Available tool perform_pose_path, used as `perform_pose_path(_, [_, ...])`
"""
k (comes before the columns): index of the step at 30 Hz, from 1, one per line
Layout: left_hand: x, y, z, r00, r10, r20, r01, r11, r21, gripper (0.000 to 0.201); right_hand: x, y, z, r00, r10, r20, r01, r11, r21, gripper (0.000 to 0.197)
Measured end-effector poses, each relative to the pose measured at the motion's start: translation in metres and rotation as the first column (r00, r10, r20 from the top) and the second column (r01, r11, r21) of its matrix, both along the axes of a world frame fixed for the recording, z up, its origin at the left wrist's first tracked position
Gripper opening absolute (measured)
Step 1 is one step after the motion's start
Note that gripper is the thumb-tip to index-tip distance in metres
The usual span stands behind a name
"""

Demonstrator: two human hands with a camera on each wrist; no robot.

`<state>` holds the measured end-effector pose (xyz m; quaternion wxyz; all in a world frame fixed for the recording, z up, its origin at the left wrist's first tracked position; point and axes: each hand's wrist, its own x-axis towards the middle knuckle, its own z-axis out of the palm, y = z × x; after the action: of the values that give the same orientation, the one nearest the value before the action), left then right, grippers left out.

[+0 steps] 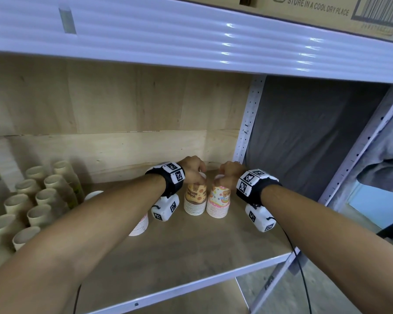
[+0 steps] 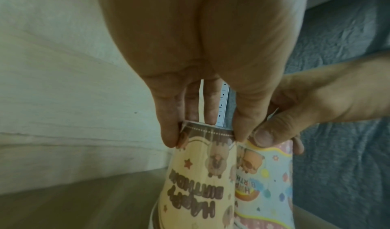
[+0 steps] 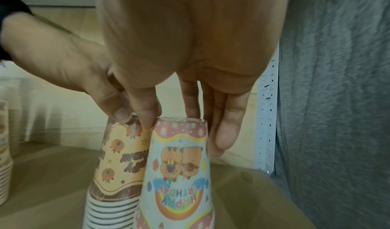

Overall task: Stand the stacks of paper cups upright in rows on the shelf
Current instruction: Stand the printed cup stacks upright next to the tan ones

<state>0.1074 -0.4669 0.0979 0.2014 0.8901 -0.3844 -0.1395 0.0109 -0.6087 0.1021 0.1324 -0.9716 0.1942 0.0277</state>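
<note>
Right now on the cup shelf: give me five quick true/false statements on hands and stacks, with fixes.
1. The left hand grips the top of the yellow-brown stack. True.
2. The right hand holds nothing. False: its fingers grip the top of the pink-blue stack.
3. Both stacks stand rim-down on the shelf. True.
4. The two stacks stand far apart. False: side by side, close together.
5. The plain beige cup stacks are right of the hands. False: left.
</note>
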Motion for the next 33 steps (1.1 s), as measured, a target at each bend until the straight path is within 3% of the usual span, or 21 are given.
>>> perform_pose_path(5, [0.000,0.001,0.000,1.000,0.000,0.014,0.000,1.000,-0.012,0.041,0.001,-0.003,-0.002,1.000,0.016,0.016,-0.016,0.999,0.029,0.039])
perform_pose_path(16, [0.003,-0.002,0.002,0.999,0.004,0.037,-0.003,1.000,-0.012,0.043,0.011,-0.008,-0.004,0.999,0.042,0.020,-0.042,0.999,-0.023,0.040])
perform_pose_path(23, [0.020,-0.003,0.019,0.988,0.130,0.079,-0.126,0.990,-0.056,0.050,0.039,-0.014,0.000,0.995,0.066,0.071,-0.063,0.997,-0.037,0.037])
perform_pose_path(33, [0.057,-0.005,0.024,0.948,0.286,0.139,-0.276,0.957,-0.085,0.033,0.096,-0.033,-0.007,0.970,0.174,0.171,-0.180,0.983,0.019,0.042])
